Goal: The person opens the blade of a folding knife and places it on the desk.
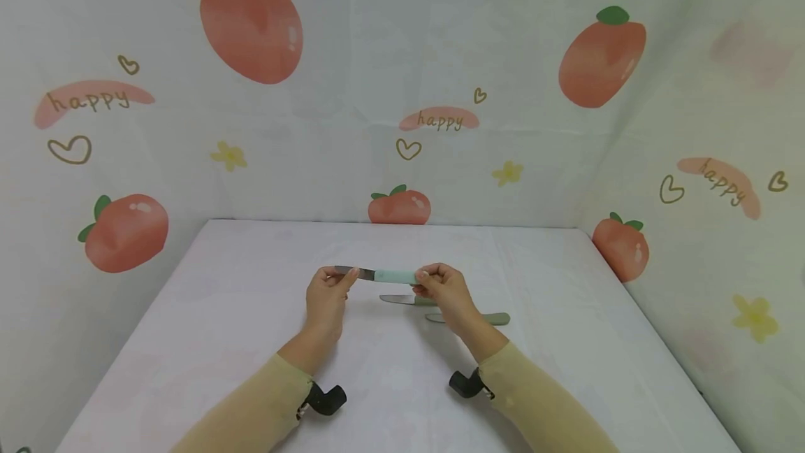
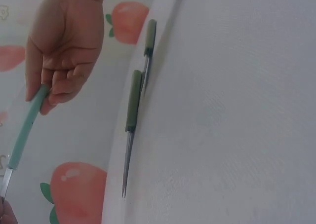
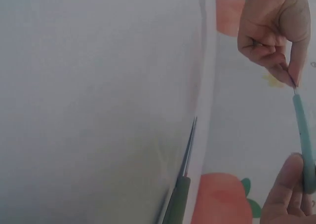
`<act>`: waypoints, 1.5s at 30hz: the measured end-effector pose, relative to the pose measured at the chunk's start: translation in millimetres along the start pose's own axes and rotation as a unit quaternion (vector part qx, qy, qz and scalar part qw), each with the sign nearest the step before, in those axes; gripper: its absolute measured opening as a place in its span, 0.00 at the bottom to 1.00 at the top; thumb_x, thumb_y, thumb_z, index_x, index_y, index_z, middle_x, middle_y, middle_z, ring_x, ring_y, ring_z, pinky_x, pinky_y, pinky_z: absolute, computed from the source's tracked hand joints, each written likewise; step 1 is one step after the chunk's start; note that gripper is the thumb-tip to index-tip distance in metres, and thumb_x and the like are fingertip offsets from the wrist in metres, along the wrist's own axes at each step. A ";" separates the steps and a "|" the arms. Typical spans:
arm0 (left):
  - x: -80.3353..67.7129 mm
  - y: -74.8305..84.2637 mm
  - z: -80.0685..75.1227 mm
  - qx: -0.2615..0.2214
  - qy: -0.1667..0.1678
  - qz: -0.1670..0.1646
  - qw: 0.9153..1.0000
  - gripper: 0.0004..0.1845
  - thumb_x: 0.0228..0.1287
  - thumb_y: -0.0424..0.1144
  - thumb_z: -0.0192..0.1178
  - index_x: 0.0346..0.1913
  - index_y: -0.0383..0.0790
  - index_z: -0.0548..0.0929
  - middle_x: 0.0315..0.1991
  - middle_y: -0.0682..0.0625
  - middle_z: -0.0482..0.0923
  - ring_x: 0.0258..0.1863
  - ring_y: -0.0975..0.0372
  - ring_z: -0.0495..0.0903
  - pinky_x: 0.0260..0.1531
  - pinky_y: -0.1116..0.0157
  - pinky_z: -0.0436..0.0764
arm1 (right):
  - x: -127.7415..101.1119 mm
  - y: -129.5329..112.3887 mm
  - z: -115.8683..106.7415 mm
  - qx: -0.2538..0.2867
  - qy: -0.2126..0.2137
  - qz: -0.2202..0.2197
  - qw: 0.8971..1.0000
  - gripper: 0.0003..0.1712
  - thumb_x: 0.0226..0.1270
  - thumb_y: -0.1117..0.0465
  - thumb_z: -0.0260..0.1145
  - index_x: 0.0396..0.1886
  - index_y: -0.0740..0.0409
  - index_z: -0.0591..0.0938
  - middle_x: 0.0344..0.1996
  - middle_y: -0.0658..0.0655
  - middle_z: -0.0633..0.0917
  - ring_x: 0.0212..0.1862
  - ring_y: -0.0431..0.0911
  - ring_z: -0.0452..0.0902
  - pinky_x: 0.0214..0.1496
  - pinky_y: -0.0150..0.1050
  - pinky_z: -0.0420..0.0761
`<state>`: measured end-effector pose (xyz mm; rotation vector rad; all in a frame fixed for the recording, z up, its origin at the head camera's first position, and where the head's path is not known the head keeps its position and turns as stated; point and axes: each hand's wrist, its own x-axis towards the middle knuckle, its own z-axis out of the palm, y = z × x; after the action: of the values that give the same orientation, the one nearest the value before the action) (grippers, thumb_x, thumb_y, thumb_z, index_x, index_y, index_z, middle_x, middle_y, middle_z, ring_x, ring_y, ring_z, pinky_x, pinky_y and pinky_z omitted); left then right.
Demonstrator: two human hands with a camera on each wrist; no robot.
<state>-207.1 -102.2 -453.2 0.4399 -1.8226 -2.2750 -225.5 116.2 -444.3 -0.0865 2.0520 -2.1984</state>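
Both hands hold a small knife (image 1: 395,277) with a mint-green handle level above the table. My left hand (image 1: 325,305) pinches its metal blade between thumb and fingers, covering part of it. At the other end, my right hand (image 1: 448,292) grips the handle's tip; that grip also shows in the left wrist view. Two green-handled knives lie on the table below. The farther green-handled knife (image 1: 397,298) points its blade left, its handle partly behind the right hand. The nearer green-handled knife (image 1: 497,318) lies partly behind the right hand and wrist.
A white cloth covers the table (image 1: 251,341). Behind and beside it hangs a pale curtain (image 1: 352,54) printed with fruit, hearts and flowers. Black wrist cameras sit on both cuffs, the left camera (image 1: 328,400) and the right camera (image 1: 464,384).
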 end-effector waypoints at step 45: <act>12.7 -3.2 -65.8 0.301 -0.106 -0.060 0.946 0.20 0.56 0.46 0.75 0.38 0.38 0.76 0.37 0.48 0.76 0.34 0.58 0.69 0.32 0.63 0.67 | -2.9 10.5 -9.4 -0.321 -0.145 0.027 0.935 0.07 0.68 0.62 0.69 0.41 0.61 0.85 0.28 0.51 0.86 0.29 0.40 0.79 0.34 0.36 0.80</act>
<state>-196.1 -166.0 -470.8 0.4103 -2.6700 -1.8426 -223.3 125.2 -455.2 -0.3854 2.4468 -1.2983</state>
